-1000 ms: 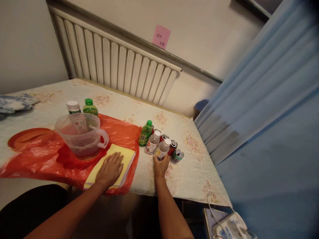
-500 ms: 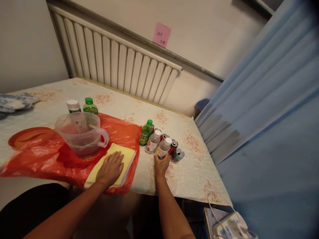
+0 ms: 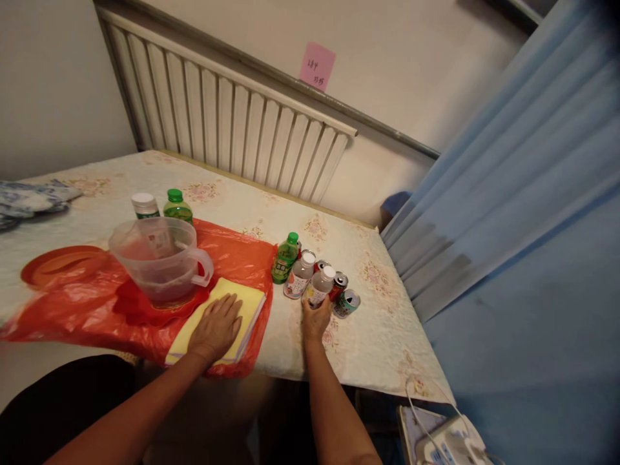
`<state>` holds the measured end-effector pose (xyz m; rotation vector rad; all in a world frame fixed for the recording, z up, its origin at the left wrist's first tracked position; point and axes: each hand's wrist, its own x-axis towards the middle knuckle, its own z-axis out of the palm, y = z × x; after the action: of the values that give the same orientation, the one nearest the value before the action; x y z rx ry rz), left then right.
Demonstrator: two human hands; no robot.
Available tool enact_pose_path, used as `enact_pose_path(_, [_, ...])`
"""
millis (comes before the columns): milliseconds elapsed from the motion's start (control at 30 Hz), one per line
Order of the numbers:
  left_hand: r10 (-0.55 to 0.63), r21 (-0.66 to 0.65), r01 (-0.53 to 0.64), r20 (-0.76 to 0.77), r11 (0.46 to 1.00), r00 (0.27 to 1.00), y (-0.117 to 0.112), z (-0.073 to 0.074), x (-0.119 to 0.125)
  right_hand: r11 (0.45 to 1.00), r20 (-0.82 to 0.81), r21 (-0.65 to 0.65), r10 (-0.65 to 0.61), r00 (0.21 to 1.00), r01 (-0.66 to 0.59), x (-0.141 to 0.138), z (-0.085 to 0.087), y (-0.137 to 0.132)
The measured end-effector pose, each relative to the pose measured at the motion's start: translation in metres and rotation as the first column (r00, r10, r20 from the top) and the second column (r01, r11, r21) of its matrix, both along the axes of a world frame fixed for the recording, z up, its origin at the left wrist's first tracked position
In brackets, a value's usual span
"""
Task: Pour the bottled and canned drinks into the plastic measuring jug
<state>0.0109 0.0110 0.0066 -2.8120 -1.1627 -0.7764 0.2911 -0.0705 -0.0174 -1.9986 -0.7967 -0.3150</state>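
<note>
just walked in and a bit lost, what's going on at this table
A person's left hand lies flat on a folded yellow cloth, which rests on red plastic. The right hand grips a white-capped bottle, standing among cans and other bottles. A clear jug stands on a red dish.

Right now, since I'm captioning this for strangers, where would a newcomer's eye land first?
Probably the red bag, spread on the flowered cloth at left, beneath a clear jug; then the blue curtain down the right. Near the middle, left fingers lie on a yellow stack, right fingers around a white-capped bottle.
</note>
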Motion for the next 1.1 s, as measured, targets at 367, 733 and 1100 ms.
enact_pose_path(367, [0.002, 0.013, -0.001, -0.039, 1.0, 0.999, 0.0, 0.001, 0.0, 0.999, -0.034, 0.007, -0.052, 0.998, 0.052, -0.001, 0.003, 0.002])
enact_pose_path(733, [0.015, 0.03, -0.014, -0.06, 0.999, 0.998, 0.0, 0.001, 0.0, 0.998, -0.043, 0.039, -0.055, 0.998, 0.057, -0.003, 0.002, 0.002])
enact_pose_path(1100, [0.009, -0.003, -0.009, -0.006, 1.0, 1.0, -0.001, 0.001, 0.001, 0.988, 0.096, 0.08, 0.121, 0.988, -0.129, -0.035, 0.002, -0.028])
